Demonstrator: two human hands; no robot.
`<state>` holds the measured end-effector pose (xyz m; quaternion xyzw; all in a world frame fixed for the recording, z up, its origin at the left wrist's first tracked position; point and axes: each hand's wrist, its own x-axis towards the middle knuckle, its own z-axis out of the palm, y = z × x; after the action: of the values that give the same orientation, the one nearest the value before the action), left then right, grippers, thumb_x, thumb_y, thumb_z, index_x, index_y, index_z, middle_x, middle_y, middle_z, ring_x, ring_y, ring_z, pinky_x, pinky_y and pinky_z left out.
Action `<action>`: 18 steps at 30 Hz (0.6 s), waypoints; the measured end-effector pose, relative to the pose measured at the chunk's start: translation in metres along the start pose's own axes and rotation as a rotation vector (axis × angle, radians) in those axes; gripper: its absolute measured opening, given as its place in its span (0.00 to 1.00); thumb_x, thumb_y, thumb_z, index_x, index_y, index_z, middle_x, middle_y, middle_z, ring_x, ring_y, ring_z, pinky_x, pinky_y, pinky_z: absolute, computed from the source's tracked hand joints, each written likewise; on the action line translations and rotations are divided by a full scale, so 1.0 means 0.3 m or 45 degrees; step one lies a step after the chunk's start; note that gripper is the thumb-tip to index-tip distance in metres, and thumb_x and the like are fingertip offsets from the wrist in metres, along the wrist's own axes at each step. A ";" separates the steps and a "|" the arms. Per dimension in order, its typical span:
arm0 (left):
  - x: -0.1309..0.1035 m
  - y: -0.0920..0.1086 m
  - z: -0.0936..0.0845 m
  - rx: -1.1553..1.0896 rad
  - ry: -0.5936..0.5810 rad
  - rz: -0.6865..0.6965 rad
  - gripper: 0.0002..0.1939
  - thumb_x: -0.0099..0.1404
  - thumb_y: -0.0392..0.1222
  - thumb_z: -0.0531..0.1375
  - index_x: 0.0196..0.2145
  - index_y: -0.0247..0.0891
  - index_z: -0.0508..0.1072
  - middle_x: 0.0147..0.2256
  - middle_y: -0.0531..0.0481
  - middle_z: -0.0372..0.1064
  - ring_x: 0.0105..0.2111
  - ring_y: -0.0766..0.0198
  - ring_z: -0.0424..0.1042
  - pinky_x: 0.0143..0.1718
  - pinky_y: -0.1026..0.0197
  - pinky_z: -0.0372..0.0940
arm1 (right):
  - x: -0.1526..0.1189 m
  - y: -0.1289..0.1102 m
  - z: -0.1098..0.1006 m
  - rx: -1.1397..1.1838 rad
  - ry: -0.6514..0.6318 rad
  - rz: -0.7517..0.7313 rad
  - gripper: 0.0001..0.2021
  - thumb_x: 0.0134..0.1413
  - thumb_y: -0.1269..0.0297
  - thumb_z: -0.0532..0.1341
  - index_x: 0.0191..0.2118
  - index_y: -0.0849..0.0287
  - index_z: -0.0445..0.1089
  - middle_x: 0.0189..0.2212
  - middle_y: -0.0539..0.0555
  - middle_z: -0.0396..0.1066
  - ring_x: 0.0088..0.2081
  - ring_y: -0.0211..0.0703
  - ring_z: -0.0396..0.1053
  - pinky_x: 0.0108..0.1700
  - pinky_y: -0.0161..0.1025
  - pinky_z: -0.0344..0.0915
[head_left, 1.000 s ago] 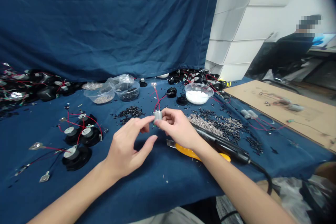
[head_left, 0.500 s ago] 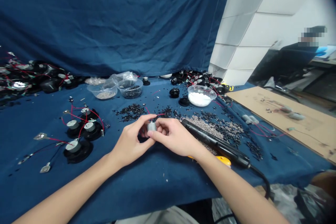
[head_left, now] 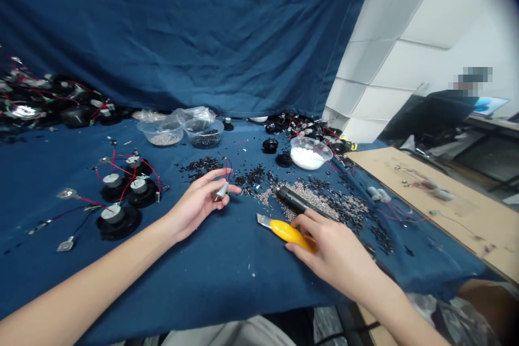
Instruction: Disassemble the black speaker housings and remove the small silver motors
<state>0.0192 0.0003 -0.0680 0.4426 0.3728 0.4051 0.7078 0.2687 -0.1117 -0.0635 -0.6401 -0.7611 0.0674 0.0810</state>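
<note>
My left hand is closed on a small silver motor, with thin red and dark wires rising from its end. Its index finger stretches out past the motor. At the right, my right hand has its thumb and fingers around the handle of a yellow utility knife, whose blade points left, low over the cloth. Beyond the knife lies a black cylindrical power tool, partly hidden by my right hand. Around its tip, small silver screws and black screws are scattered.
Several motors on black bases stand at the left. A tub of white pieces and tubs of small parts stand farther back. Wired parts are piled at the back left. A brown board lies right; a person sits beyond.
My right hand has left the motor, moved right and closed on the yellow knife. My left hand keeps the motor, now tilted, slightly farther left.
</note>
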 end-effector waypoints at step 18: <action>0.008 -0.036 0.000 0.427 -0.183 0.050 0.24 0.66 0.49 0.58 0.55 0.33 0.62 0.32 0.44 0.76 0.20 0.69 0.64 0.19 0.67 0.55 | 0.041 0.014 -0.073 0.765 0.033 0.039 0.07 0.48 0.63 0.64 0.29 0.58 0.66 0.24 0.47 0.60 0.27 0.38 0.57 0.29 0.35 0.55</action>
<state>0.0227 -0.0004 -0.0784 0.5895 0.3748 0.3185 0.6408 0.2754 -0.0989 -0.0426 -0.5996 -0.6962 0.2827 0.2753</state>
